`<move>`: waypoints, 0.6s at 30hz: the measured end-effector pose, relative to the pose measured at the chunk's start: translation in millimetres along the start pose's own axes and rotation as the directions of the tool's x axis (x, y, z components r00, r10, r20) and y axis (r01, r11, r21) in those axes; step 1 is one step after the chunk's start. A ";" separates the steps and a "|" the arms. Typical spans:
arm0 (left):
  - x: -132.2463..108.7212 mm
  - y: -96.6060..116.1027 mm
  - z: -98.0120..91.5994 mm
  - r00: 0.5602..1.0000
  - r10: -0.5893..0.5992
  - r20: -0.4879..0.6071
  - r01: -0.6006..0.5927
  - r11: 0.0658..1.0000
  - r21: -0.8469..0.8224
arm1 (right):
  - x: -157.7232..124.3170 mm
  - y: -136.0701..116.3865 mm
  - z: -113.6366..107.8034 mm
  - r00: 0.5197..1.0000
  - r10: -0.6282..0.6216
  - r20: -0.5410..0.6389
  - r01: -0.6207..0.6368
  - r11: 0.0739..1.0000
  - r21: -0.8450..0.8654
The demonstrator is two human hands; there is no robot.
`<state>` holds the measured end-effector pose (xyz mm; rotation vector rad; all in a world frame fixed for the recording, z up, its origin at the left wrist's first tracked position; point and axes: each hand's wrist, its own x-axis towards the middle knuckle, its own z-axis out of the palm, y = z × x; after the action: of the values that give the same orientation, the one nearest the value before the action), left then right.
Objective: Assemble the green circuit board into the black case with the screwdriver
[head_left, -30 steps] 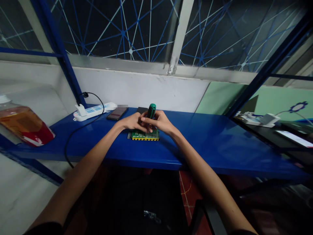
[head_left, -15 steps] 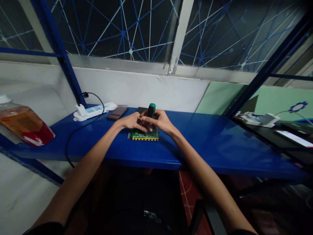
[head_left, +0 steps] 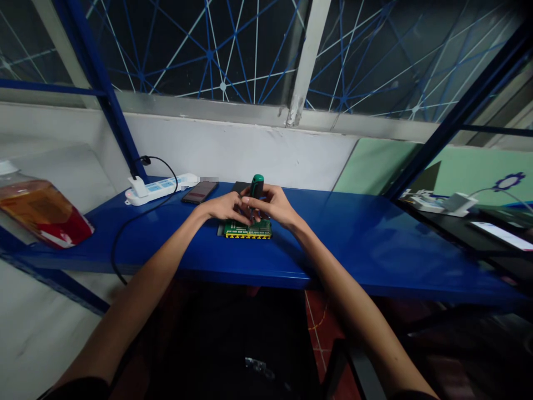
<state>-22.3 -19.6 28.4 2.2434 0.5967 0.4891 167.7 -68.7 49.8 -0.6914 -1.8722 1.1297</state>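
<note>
A green circuit board [head_left: 247,230] with a row of yellow-edged ports lies on the blue shelf [head_left: 358,244]. A screwdriver with a green and black handle [head_left: 256,188] stands nearly upright over the board. My right hand [head_left: 272,206] is closed round the handle's lower part. My left hand [head_left: 224,209] rests at the board's left side, its fingers curled against the screwdriver's shaft. The tip is hidden behind my fingers.
A dark phone [head_left: 200,192] and a white power strip [head_left: 160,188] with a black cable lie at the back left. A bottle of amber liquid [head_left: 39,211] lies at the far left. Another phone [head_left: 502,235] and a white charger [head_left: 456,202] sit on the right-hand shelf.
The screwdriver's handle has tipped slightly left and my right fingers have shifted on it, as in turning. The board and my left hand have stayed put.
</note>
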 end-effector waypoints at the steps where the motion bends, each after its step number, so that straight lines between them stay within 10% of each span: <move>1: 0.2 -0.8 0.1 1.000 0.007 -0.015 -0.007 1.000 0.004 | -0.1 0.1 -0.1 1.000 0.001 0.001 -0.001 1.000 -0.004; 18: -7.7 10.3 -10.4 0.998 -0.055 -0.003 0.055 0.993 0.105 | 3.1 3.5 -5.2 0.997 -0.009 -0.077 0.010 1.000 0.011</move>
<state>-31.2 -24.3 41.6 2.3190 0.6975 0.4392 170.7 -62.3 49.2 -0.7091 -1.8013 1.0923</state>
